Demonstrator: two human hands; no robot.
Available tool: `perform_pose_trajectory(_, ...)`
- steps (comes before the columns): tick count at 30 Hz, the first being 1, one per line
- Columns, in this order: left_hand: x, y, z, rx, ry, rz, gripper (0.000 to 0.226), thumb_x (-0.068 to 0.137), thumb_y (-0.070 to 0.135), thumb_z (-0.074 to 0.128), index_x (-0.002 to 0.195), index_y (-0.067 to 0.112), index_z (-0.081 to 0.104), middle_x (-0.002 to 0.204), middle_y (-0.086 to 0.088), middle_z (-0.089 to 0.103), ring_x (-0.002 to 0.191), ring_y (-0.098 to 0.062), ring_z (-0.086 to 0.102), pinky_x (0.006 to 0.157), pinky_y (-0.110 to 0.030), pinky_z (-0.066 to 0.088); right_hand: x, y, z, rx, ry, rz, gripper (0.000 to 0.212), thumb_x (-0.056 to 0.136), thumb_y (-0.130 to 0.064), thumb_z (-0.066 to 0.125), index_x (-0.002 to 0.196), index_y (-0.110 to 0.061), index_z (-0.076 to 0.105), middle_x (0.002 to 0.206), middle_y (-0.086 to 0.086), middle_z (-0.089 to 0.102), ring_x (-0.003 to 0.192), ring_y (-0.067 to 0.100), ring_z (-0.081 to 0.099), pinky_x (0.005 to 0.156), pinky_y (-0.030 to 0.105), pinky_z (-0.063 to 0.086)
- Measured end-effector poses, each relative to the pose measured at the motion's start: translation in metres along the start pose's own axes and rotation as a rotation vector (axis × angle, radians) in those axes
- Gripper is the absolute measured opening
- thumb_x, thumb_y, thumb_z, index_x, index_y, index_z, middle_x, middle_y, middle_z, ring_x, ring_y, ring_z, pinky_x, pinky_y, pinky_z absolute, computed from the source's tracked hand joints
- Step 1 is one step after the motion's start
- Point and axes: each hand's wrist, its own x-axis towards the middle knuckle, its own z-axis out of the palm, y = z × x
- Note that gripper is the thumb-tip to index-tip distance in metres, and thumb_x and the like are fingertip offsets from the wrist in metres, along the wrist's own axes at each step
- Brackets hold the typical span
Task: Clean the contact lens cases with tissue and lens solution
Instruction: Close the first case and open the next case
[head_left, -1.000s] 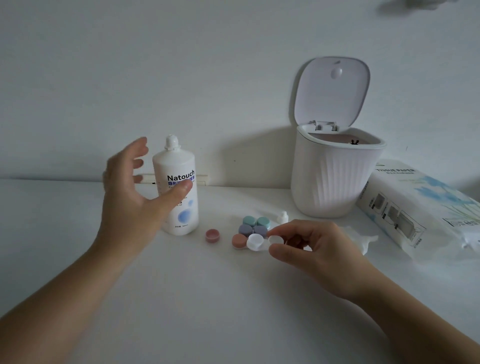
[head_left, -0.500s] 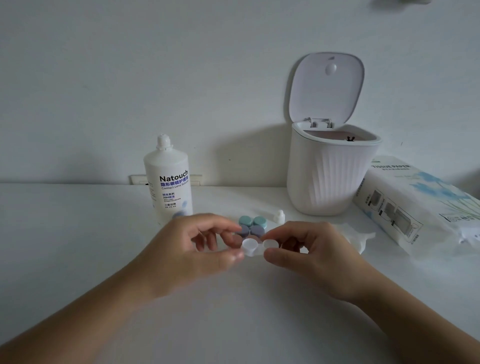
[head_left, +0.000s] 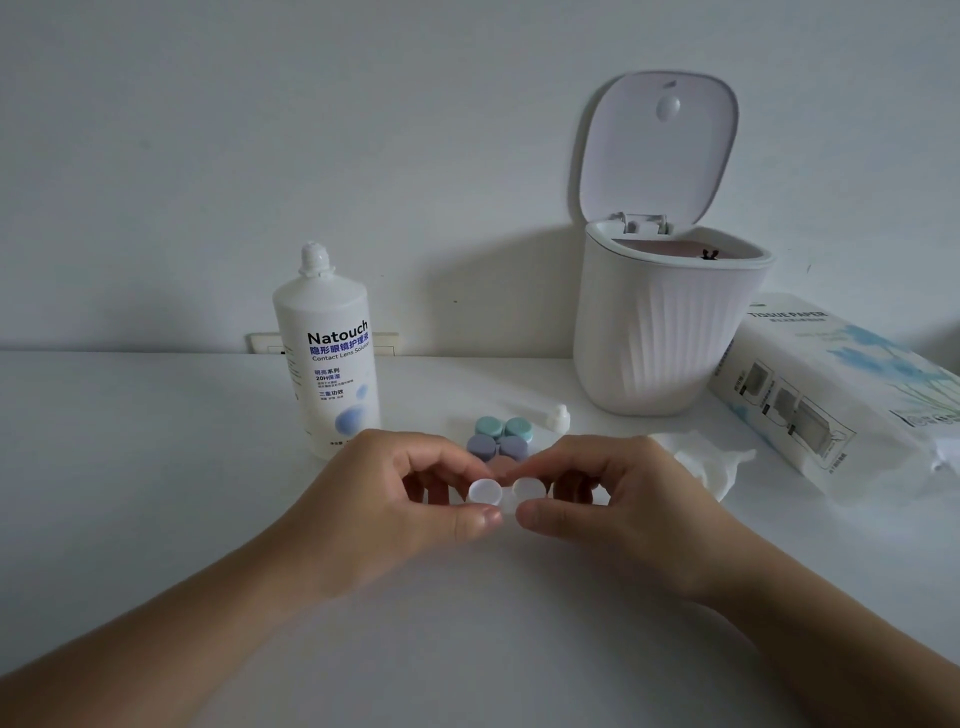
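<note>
Centre of frame: L hand (head_left: 410, 499) & R hand (head_left: 618, 493) each pinch one cap of the white case (head_left: 506, 491), thumb under, fingers curled over. Prob light, stiff, slick plastic; best held by cap rims. Behind: teal case (head_left: 504, 427), purple case (head_left: 496, 447). Right: tissue (head_left: 701, 460). Left-centre: bottle (head_left: 330, 353), uncapped. Upper right: bin (head_left: 670, 338), lid up.

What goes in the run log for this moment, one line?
stage: holding case | left hand: pinches white lens case | right hand: pinches same case | solution bottle: uncapped, upright | tissue: untouched
</note>
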Motion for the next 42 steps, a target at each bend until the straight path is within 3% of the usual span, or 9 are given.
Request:
perform_pose_trajectory(3, -0.001, 0.000, -0.001, -0.003, -0.014, -0.002, 0.036, 0.059, 0.059, 0.080, 0.092, 0.046, 0.077, 0.091, 0.004, 0.077, 0.065, -0.004, 0.051, 0.065, -0.024, 0.048, 0.000, -0.002, -0.004, -0.006, 0.008, -0.032, 0.025, 0.076, -0.049, 0.080, 0.100, -0.043, 0.077, 0.079, -0.018, 0.068, 0.067, 0.005, 0.056, 0.064, 0.019, 0.047)
perform_pose_trajectory(5, -0.001, 0.000, -0.002, -0.015, -0.024, 0.000, 0.034, 0.059, 0.057, 0.080, 0.092, 0.048, 0.077, 0.085, 0.015, 0.076, 0.066, -0.004, 0.050, 0.065, -0.022, 0.047, 0.002, 0.001, -0.010, -0.001, 0.138, -0.033, 0.019, 0.080, -0.052, 0.071, 0.095, -0.041, 0.076, 0.081, -0.016, 0.073, 0.069, 0.009, 0.062, 0.068, 0.025, 0.050)
perform_pose_trajectory(9, -0.001, -0.001, -0.003, -0.019, -0.032, -0.007, 0.035, 0.058, 0.057, 0.082, 0.090, 0.042, 0.078, 0.089, -0.001, 0.076, 0.074, -0.011, 0.057, 0.073, -0.029, 0.049, 0.010, 0.017, -0.017, -0.207, 0.369, 0.049, 0.008, 0.091, -0.029, 0.069, 0.091, -0.034, 0.074, 0.071, -0.026, 0.067, 0.062, 0.001, 0.058, 0.058, 0.008, 0.043)
perform_pose_trajectory(12, -0.002, -0.001, -0.002, -0.006, -0.045, 0.008, 0.032, 0.059, 0.057, 0.081, 0.088, 0.043, 0.078, 0.070, 0.013, 0.068, 0.066, -0.005, 0.053, 0.069, -0.024, 0.048, 0.013, 0.024, -0.013, -0.399, 0.312, 0.177, 0.021, 0.084, -0.049, 0.073, 0.102, -0.039, 0.070, 0.076, -0.016, 0.063, 0.065, -0.002, 0.055, 0.055, 0.012, 0.036)
perform_pose_trajectory(17, -0.002, 0.002, -0.002, 0.000, -0.036, 0.015, 0.019, 0.069, 0.039, 0.089, 0.084, 0.040, 0.078, 0.068, 0.021, 0.067, 0.062, -0.004, 0.049, 0.061, -0.019, 0.044, 0.019, 0.028, 0.000, -0.634, 0.254, 0.222, 0.049, 0.074, -0.070, 0.061, 0.113, -0.040, 0.066, 0.083, -0.018, 0.058, 0.072, -0.004, 0.051, 0.058, 0.013, 0.028)
perform_pose_trajectory(24, -0.002, 0.003, -0.002, 0.011, -0.036, 0.014, 0.019, 0.073, 0.029, 0.090, 0.084, 0.039, 0.078, 0.068, 0.020, 0.067, 0.062, -0.007, 0.050, 0.062, -0.023, 0.044, 0.025, 0.027, -0.002, -0.667, 0.194, 0.193, 0.023, 0.083, -0.054, 0.067, 0.084, -0.032, 0.072, 0.080, -0.013, 0.060, 0.073, -0.001, 0.053, 0.056, 0.020, 0.036)
perform_pose_trajectory(32, -0.001, 0.003, -0.004, 0.022, -0.049, 0.013, 0.019, 0.074, 0.029, 0.090, 0.085, 0.039, 0.078, 0.072, 0.016, 0.069, 0.064, -0.010, 0.051, 0.064, -0.026, 0.045, 0.018, 0.020, -0.007, -0.157, 0.294, 0.151, 0.006, 0.077, -0.038, 0.078, 0.077, -0.034, 0.074, 0.070, -0.018, 0.068, 0.052, -0.003, 0.051, 0.053, 0.009, 0.040)
perform_pose_trajectory(36, -0.001, 0.004, -0.004, 0.010, -0.046, 0.006, 0.020, 0.073, 0.029, 0.089, 0.084, 0.041, 0.078, 0.070, 0.018, 0.069, 0.063, -0.006, 0.050, 0.062, -0.022, 0.045, 0.013, 0.008, -0.013, 0.165, 0.242, 0.128, 0.011, 0.077, -0.032, 0.080, 0.087, -0.030, 0.077, 0.077, -0.003, 0.075, 0.067, 0.005, 0.065, 0.066, 0.019, 0.053)
perform_pose_trajectory(42, -0.002, 0.007, -0.003, 0.010, -0.040, 0.018, 0.023, 0.074, 0.030, 0.087, 0.081, 0.048, 0.077, 0.066, 0.024, 0.067, 0.059, -0.003, 0.048, 0.058, -0.016, 0.043, 0.007, -0.001, -0.008, 0.443, 0.135, 0.016, 0.029, 0.069, -0.016, 0.082, 0.088, -0.001, 0.067, 0.088, 0.013, 0.079, 0.084, 0.026, 0.078, 0.080, 0.030, 0.062)
